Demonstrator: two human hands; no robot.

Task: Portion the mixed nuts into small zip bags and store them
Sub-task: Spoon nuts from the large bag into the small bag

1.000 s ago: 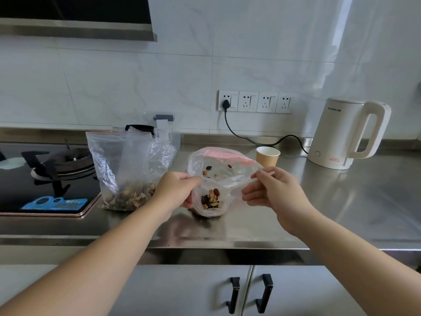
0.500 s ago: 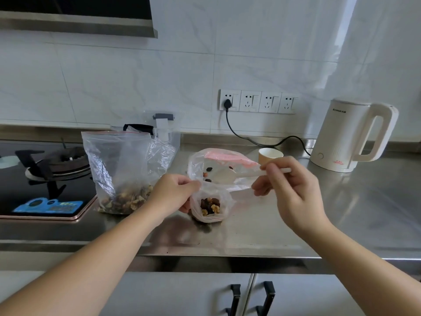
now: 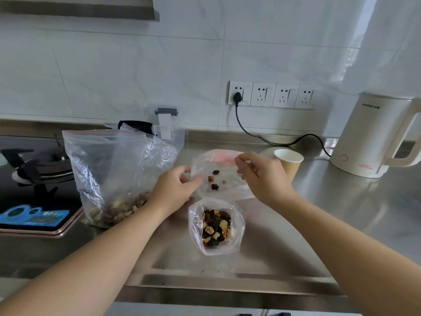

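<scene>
A small clear zip bag (image 3: 218, 179) with a pink zip strip lies on the steel counter (image 3: 319, 213). Its nut-filled bottom (image 3: 216, 228) points toward me, and a few loose nuts sit in its upper part. My left hand (image 3: 173, 190) pinches the bag's left edge near the top. My right hand (image 3: 262, 176) pinches the right end of the pink strip. To the left stands the large clear bag of mixed nuts (image 3: 114, 179), its mouth open and the nuts heaped at its bottom.
A paper cup (image 3: 288, 163) stands just behind my right hand. A white electric kettle (image 3: 373, 135) sits at the right, its cord running to the wall sockets. A gas hob (image 3: 34, 179) fills the left. A clear container (image 3: 168, 131) is behind the large bag.
The small bag was held upright off the counter; now it lies lower with its nut end toward me. Both hands keep their pinch near the top. The view has tilted down.
</scene>
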